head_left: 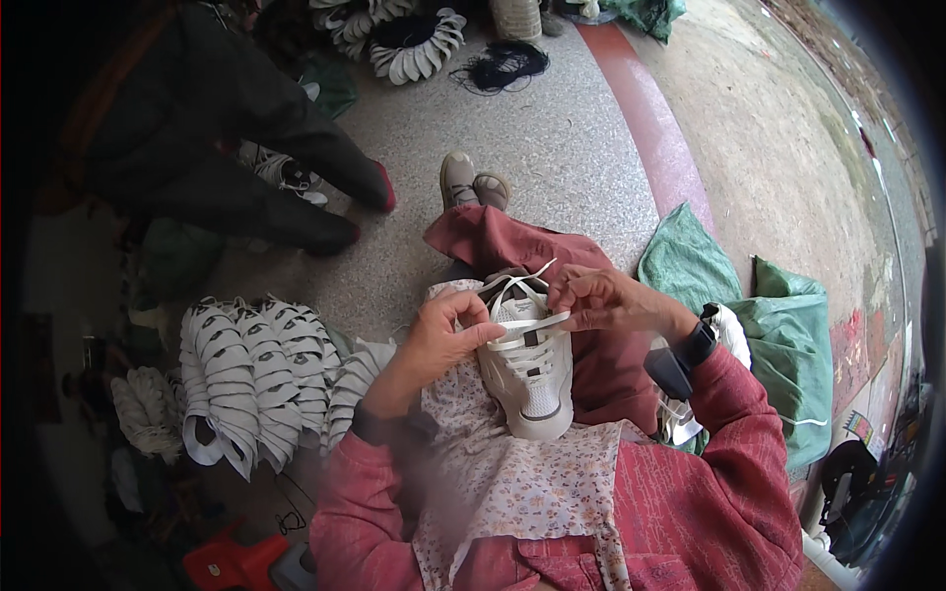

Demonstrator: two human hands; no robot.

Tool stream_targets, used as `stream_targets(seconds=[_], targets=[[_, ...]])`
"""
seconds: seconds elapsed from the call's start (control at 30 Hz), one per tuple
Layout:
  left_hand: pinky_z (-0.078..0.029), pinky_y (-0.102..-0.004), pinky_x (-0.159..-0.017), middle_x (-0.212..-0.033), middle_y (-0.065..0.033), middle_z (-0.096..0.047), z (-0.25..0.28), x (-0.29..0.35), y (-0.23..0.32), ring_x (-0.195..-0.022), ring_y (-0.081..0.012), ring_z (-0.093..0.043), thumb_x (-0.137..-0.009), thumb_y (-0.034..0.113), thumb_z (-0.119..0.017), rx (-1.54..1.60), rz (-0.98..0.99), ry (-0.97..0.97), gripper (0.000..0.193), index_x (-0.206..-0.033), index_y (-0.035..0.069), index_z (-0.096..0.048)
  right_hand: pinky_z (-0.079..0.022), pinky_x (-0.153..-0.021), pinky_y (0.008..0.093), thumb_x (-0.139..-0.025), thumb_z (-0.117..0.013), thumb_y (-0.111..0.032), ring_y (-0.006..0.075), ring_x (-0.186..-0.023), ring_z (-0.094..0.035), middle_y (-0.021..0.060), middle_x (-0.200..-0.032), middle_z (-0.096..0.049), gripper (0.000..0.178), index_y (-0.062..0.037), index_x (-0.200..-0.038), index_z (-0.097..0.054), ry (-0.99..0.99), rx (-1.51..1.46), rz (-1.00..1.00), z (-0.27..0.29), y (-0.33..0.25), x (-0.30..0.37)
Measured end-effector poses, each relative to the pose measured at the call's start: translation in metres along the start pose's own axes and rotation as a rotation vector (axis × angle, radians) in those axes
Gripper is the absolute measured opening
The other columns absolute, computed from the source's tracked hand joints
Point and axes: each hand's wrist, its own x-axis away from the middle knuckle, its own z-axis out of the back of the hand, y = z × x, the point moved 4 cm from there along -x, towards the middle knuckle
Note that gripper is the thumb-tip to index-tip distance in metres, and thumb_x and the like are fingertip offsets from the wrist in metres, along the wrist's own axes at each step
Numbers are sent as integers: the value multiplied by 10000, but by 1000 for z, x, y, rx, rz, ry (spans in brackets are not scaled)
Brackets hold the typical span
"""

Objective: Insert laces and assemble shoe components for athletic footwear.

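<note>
A white shoe upper (527, 369) lies on my lap over a floral cloth (512, 473), toe toward me. A white lace (522, 330) runs across its eyelets. My left hand (439, 335) rests on the upper's left side and pinches the lace there. My right hand (601, 295) sits at the upper's far right edge, fingers closed on the other lace end, which loops up over the tongue.
Rows of stacked white shoe uppers (251, 374) lie on the floor to my left. Green sacks (778, 335) sit to my right. Another person in dark clothes (227, 148) crouches at the far left. More uppers (414, 44) and black cord (503, 64) lie ahead.
</note>
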Motion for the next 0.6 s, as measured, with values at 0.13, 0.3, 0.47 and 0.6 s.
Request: stream_targets(seconds=[0.13, 0.3, 0.47, 0.6], targets=[[-333, -186, -586, -736, 93, -510, -1, 6, -18, -656, -12, -406, -812, 132, -798, 214, 143, -15, 220, -752, 70, -596, -451, -795, 310, -912, -679, -170, 123, -922, -545, 23, -920, -565, 140, -34, -904, -644, -31, -58, -61, 0, 5, -3], [-355, -206, -619, -731, 77, -525, -6, 18, -1, -712, -47, -438, -766, 144, -821, -61, 33, 87, 240, -746, 64, -596, -474, -725, 355, -852, -713, -192, 213, -862, -614, 62, -854, -592, 147, -67, -904, -654, 31, 623, -29, 5, -18, -1], [-379, -233, -660, -852, 43, -567, -2, 20, 10, -823, -101, -462, -689, 165, -855, -119, -44, -2, 284, -849, 78, -636, -484, -703, 377, -823, -733, -234, 259, -888, -614, 87, -905, -603, 199, -74, -929, -679, 35, 683, -33, 3, -26, -3], [-424, -286, -794, -1083, -17, -551, 10, 22, 7, -1009, -168, -494, -633, 198, -873, -132, -28, -34, 540, -1100, 96, -623, -476, -713, 359, -850, -719, -247, 226, -874, -597, 85, -924, -591, 233, -63, -992, -697, 124, 453, 4, 9, -19, -1]])
